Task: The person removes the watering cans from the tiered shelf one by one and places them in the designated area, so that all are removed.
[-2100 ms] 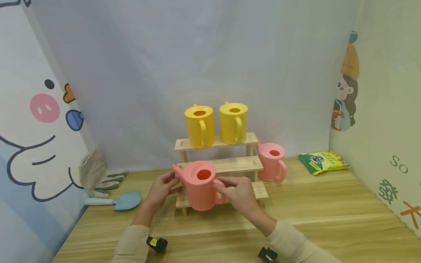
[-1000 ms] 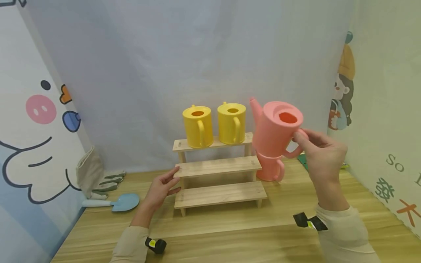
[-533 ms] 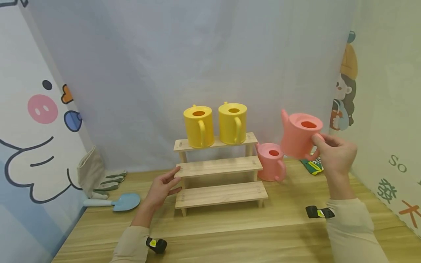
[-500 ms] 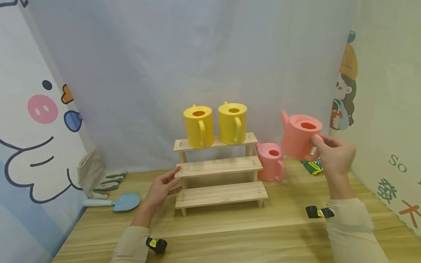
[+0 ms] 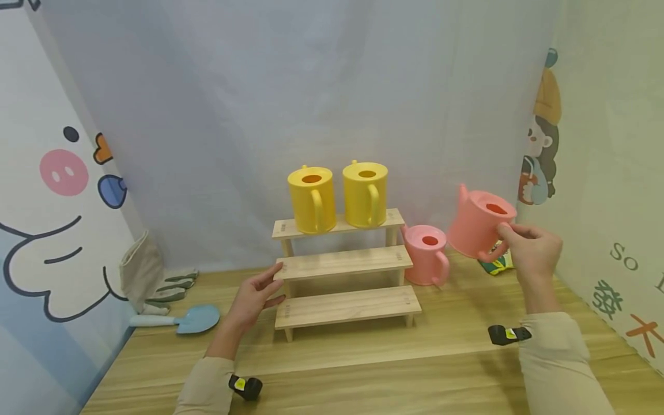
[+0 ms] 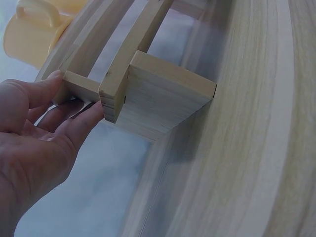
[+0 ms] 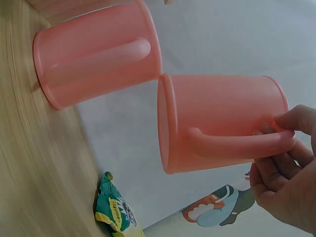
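By its handle, my right hand (image 5: 534, 253) holds a pink watering can (image 5: 478, 223) in the air, spout up and body tilted. In the right wrist view its handle (image 7: 242, 145) lies between thumb and fingers. Left and lower, a second pink watering can (image 5: 427, 256) stands on the table beside a three-step wooden stand (image 5: 344, 262). My left hand (image 5: 252, 301) grips the left end of the stand's middle step; the left wrist view shows the thumb (image 6: 49, 81) on the step's edge and fingers beneath. On the top step sit two yellow watering cans (image 5: 313, 202).
A green and yellow packet (image 5: 498, 263) lies behind the raised can, partly hidden. To the left are a blue trowel (image 5: 198, 319) and a pair of gloves (image 5: 145, 271) leaning on the wall. A grey curtain (image 5: 233, 115) closes off the back of the wooden table (image 5: 363, 374).
The pink watering can, earlier held before the stand by both hands, has gone up and right in my right hand, then a little lower, tilting. My left hand has let go of its spout side.
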The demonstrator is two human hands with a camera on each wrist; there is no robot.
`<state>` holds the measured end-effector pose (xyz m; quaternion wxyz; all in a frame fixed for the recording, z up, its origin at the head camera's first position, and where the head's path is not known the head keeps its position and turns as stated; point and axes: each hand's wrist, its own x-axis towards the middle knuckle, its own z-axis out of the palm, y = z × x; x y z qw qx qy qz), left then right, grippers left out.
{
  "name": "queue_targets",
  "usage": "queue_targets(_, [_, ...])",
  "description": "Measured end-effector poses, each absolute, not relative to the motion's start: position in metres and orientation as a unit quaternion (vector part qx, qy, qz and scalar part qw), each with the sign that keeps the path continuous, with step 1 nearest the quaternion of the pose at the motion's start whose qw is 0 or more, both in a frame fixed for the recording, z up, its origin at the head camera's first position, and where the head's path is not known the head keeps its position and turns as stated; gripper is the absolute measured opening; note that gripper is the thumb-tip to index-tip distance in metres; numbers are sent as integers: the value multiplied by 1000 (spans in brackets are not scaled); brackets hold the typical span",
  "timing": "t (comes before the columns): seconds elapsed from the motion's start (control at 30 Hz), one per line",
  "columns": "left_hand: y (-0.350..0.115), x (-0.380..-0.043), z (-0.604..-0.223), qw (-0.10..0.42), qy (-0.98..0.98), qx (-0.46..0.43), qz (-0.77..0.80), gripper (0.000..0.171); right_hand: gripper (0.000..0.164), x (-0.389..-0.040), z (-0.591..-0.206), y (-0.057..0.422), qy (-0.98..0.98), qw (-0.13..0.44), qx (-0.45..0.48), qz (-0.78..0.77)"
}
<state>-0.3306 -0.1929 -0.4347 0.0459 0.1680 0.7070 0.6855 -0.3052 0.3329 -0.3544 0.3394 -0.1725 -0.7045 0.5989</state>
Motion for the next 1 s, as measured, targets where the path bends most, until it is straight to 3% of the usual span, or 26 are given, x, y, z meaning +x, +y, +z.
queue_targets(0.3, [-193,-330,-435,44,706,157,689,55,17,-316,-381,340,-769,268,-164,557])
queue_targets(0.5, [-192,-330,-435,45,708,164,686,55,41,-321,-400,338,-811,263,-137,505])
queue_targets(1.0, [-193,-330,-434,45,706,174,685,56,46,-327,-418,330,-832,221,-154,484])
